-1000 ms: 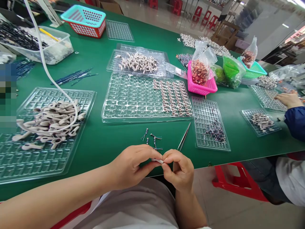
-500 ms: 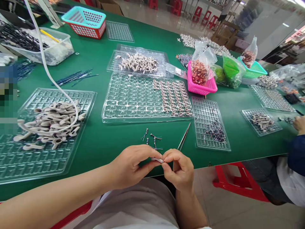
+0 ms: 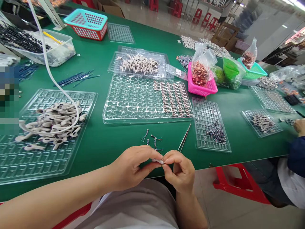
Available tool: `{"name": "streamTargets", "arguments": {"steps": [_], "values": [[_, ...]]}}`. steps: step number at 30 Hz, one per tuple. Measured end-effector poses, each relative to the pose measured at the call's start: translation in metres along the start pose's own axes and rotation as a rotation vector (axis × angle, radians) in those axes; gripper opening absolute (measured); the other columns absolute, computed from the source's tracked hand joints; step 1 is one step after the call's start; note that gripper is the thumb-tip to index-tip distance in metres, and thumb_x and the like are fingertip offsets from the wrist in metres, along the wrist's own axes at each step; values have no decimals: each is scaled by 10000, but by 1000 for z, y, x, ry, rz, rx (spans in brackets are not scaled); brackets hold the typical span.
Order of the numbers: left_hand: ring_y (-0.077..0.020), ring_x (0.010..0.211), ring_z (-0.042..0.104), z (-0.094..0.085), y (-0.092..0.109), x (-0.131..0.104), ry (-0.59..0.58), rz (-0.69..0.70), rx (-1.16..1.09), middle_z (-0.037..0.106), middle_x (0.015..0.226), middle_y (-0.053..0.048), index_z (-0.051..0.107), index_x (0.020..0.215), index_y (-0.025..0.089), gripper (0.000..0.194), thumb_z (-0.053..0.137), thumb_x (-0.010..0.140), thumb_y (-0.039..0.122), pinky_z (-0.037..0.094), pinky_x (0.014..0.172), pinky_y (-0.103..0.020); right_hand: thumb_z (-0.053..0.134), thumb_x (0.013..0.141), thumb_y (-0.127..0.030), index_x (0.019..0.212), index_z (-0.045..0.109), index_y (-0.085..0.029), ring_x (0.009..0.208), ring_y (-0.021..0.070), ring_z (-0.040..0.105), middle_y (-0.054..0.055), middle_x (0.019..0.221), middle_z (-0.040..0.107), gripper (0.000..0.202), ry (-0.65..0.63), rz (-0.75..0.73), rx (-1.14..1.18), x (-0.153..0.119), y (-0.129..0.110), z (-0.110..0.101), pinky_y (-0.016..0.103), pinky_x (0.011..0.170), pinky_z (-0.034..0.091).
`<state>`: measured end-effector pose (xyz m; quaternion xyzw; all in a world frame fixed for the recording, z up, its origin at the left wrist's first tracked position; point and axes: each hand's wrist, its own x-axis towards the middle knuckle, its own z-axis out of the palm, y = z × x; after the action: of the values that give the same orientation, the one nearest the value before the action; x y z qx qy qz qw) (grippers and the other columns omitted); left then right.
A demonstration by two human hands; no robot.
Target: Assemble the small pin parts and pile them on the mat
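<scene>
Between thumb and fingers, my left hand (image 3: 130,167) pinches a small white earbud shell (image 3: 158,161), its stem pointing right. My right hand (image 3: 181,170) is closed at the stem's end, thumb and forefinger together; whatever is in that pinch is too small to make out. Just beyond my hands lie several tiny electronic parts with thin wires (image 3: 154,138). Metal tweezers (image 3: 184,137) rest on the green table (image 3: 114,136) past my right hand. Farther off, a large clear tray (image 3: 131,97) has rows of white earbud pieces (image 3: 176,98) in its right part.
To the left, loose white shells (image 3: 59,119) are heaped on a clear tray (image 3: 45,162), with a white cable (image 3: 45,54) looping over them. On the right are a tray of wired parts (image 3: 202,109), a pink basket (image 3: 201,90) and a co-worker's hand (image 3: 299,126).
The view has shifted very slightly. Both my hands keep the same pinch around the earbud shell, with barely any movement.
</scene>
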<state>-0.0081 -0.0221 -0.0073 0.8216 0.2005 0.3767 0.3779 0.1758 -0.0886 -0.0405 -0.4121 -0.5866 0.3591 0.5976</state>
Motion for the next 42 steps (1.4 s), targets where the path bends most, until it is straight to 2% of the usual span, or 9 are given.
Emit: {"name": "streamTargets", "arguments": {"steps": [8, 15, 20, 32, 42], "values": [[-154, 827, 685, -2, 1, 2, 33, 111, 24, 749, 925, -70, 629, 1088, 147, 250, 607, 881, 10, 572, 740, -250, 647, 784, 7, 989, 650, -249, 770, 167, 653, 19, 859, 704, 328, 20, -25, -2, 1, -1, 2, 320, 693, 531], [-158, 837, 686, -2, 0, 2, 40, 133, 47, 747, 942, -81, 626, 1085, 144, 246, 598, 884, 5, 573, 743, -255, 675, 780, -15, 1036, 659, -245, 777, 174, 641, 26, 874, 698, 344, -2, -57, -68, 1, -1, 1, 326, 692, 524], [-158, 837, 687, -2, -1, 2, 43, 126, 62, 746, 939, -80, 629, 1074, 143, 227, 600, 889, 15, 573, 746, -255, 656, 792, 6, 1011, 658, -241, 760, 161, 630, 26, 866, 688, 330, -26, -67, -104, 2, -2, 0, 309, 669, 512], [-142, 722, 648, -2, 1, 1, 34, 64, 98, 731, 837, -48, 610, 1088, 180, 186, 604, 918, 103, 536, 660, -242, 641, 831, -60, 951, 660, -236, 723, 162, 621, 26, 810, 674, 213, 30, -31, -120, 0, -2, 1, 308, 643, 511], [-144, 710, 647, -2, 0, 0, 18, 45, 103, 717, 794, -39, 617, 1072, 169, 163, 617, 916, 121, 530, 659, -239, 639, 842, -70, 944, 665, -228, 708, 159, 612, 24, 781, 660, 190, 35, -14, -114, 2, -3, 2, 303, 628, 499]]}}
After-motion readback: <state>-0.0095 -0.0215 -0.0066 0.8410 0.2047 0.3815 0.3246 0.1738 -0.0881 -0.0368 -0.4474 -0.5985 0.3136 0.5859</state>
